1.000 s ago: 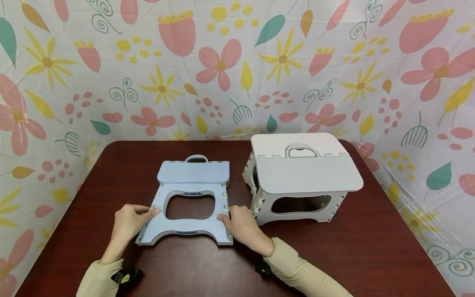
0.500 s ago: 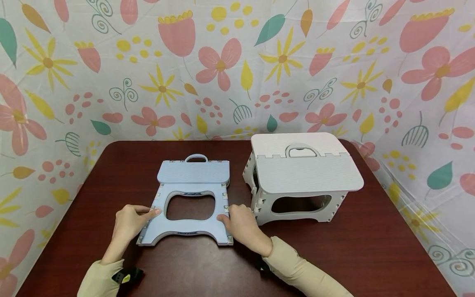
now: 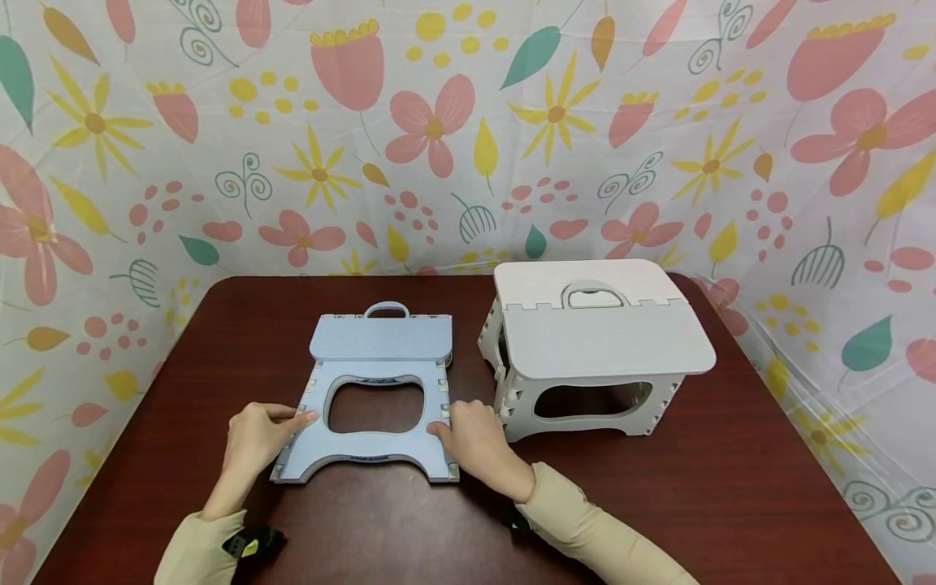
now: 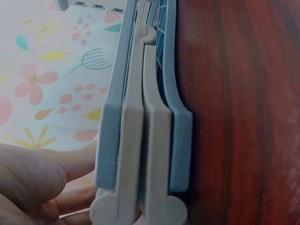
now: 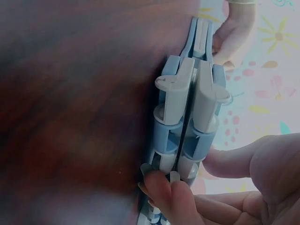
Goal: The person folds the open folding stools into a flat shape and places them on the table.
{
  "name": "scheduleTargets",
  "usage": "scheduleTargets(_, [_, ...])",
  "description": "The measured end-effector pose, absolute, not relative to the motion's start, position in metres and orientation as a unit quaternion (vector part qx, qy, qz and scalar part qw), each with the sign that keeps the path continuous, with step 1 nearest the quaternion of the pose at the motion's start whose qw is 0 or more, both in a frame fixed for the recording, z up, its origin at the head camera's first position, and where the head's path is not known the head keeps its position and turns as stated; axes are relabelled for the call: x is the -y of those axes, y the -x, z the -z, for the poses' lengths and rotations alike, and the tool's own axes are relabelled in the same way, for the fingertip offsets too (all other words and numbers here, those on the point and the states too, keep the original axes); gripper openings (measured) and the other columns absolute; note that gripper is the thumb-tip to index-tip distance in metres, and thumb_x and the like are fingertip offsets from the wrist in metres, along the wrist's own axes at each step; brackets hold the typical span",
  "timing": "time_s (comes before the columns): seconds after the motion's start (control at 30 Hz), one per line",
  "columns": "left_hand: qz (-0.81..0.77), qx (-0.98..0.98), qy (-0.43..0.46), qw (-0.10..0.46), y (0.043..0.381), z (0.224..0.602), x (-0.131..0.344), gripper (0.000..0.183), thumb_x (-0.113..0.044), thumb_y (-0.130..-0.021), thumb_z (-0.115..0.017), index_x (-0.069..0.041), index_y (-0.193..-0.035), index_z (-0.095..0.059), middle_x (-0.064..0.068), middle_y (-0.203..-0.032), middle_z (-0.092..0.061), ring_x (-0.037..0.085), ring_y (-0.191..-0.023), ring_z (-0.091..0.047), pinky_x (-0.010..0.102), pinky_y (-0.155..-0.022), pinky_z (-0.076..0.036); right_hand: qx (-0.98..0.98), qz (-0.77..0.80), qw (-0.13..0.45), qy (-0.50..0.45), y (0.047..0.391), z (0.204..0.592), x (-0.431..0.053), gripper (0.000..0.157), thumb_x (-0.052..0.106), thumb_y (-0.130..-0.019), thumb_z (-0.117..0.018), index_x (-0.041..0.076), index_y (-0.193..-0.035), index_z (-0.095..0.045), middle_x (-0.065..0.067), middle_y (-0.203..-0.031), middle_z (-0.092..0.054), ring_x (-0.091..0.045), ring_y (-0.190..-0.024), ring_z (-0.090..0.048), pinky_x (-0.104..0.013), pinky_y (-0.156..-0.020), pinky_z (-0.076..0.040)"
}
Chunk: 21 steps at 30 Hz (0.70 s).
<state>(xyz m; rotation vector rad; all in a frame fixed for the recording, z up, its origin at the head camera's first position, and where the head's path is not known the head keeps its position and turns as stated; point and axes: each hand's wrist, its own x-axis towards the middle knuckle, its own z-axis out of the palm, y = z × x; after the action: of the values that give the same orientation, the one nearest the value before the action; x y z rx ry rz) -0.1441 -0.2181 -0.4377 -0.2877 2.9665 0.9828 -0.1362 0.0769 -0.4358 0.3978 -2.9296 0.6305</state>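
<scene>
A light-blue folding step stool (image 3: pixel 373 443) lies folded flat on the table, its small carry handle at the far end. My left hand (image 3: pixel 256 443) grips its left side, thumb on the upper face. On the opposite side my right hand (image 3: pixel 478 443) holds the edge, with the thumb over the top. In the right wrist view, fingertips (image 5: pixel 161 190) of that hand sit at the hinged edge between the folded panels. The left wrist view shows the blue and off-white leg panels (image 4: pixel 157 140) of the stool stacked close together. Fingers of the left hand are partly hidden by the stool.
A larger white folding stool (image 3: pixel 610 341) stands unfolded to the right, close to my right hand. Both stools are on a dark red-brown wooden table (image 3: pixel 366 536). Behind the table hangs a flower-patterned cloth (image 3: pixel 439 203).
</scene>
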Motion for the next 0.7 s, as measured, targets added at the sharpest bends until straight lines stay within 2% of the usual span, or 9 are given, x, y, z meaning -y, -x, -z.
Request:
scheduleTargets(0.2, [-0.313,-0.945,0.093,0.005,0.1454,0.4365,0.2176,0.051,-0.049,-0.074,-0.071,-0.003,-0.097,-0.072,0.013,-0.080,-0.071,0.022,-0.066,-0.061,0.028,-0.050,-0.043,0.971,-0.197,0.064,-0.122,0.1358,0.4347,-0.0761,0.040,0.039,-0.077,-0.070,0.012,-0.052,-0.053,-0.009,-0.051,-0.055,-0.027,-0.050,-0.058,-0.031,-0.041,-0.039])
scheduleTargets(0.4, [-0.309,-0.947,0.087,0.029,0.1459,0.4355,0.2193,0.055,-0.052,-0.073,-0.070,-0.002,-0.097,-0.071,0.012,-0.079,-0.071,0.017,-0.064,-0.060,0.028,-0.051,-0.044,0.974,-0.188,0.048,-0.115,0.1329,0.4337,-0.0762,0.041,0.039,-0.080,-0.067,0.013,-0.052,-0.052,-0.008,-0.050,-0.054,-0.027,-0.049,-0.057,-0.031,-0.039,-0.037])
scheduleTargets(0.7, [-0.300,-0.951,0.065,0.047,0.1455,0.4363,0.2221,0.057,-0.052,-0.076,-0.067,0.000,-0.097,-0.070,0.010,-0.077,-0.070,0.013,-0.061,-0.057,0.027,-0.051,-0.043,0.971,-0.181,0.065,-0.140,0.1266,0.4379,-0.0804,0.031,0.031,-0.084,-0.065,0.007,-0.065,-0.058,-0.015,-0.060,-0.061,-0.034,-0.056,-0.062,-0.038,-0.045,-0.045])
